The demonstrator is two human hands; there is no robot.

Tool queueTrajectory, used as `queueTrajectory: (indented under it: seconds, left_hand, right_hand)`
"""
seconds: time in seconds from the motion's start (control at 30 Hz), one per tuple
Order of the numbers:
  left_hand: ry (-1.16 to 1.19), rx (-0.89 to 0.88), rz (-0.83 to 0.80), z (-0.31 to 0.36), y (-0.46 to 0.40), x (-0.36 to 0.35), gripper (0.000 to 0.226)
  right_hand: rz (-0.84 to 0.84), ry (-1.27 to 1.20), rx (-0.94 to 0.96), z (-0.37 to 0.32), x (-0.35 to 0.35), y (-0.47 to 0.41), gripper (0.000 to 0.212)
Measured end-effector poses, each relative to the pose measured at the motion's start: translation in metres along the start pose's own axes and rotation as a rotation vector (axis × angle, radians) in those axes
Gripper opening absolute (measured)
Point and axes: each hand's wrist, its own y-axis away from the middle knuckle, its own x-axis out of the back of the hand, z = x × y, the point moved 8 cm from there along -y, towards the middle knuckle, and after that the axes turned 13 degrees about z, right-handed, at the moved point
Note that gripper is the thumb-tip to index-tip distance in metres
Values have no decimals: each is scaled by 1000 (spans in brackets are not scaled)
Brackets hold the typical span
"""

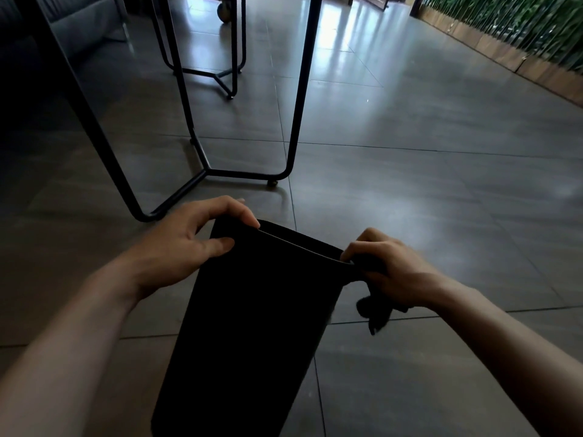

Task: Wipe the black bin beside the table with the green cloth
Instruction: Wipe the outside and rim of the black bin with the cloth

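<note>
The black bin lies tipped toward me in the lower middle of the head view, its rim pointing away over the tiled floor. My left hand grips the rim's left corner, fingers over the edge and thumb on the near wall. My right hand holds the cloth, which looks dark in this light, bunched against the rim's right corner. A tail of cloth hangs below that hand. The bin's inside is hidden.
Black metal table legs with a floor-level frame stand just beyond the bin, to the left. A second leg frame sits farther back. A dark sofa is at upper left, a wall of green plants at upper right.
</note>
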Motion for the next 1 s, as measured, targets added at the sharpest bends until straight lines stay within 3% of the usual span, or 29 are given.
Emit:
queueTrajectory:
  seconds: [0.17,0.33,0.43,0.5,0.6,0.7,0.83,1.0]
  left_hand:
    - [-22,-6,239,-22,-8,20,29]
    - [-64,-79,388,-14,-7,23,13]
    - [-175,-250,273,19,4,-5,29]
    - [-380,-318,153,29,12,-28,41]
    - [-554,-338,128,28,13,-32,43]
    - [-525,-279,187,19,10,-16,38]
    - [-502,-169,234,-6,8,2,38]
    - [-465,-134,210,-22,9,10,37]
  right_hand:
    - [54,-30,130,-40,15,10,8]
    - [185,157,217,-83,40,7,18]
    - [199,259,202,-98,42,1,20]
    - [222,296,184,-106,41,-4,21]
    - [301,294,155,-112,36,-7,21]
    - [433,53,103,-109,35,-2,26]
    - [529,-589,-36,-94,32,14,37]
    - [796,-688,93,-118,33,20,35]
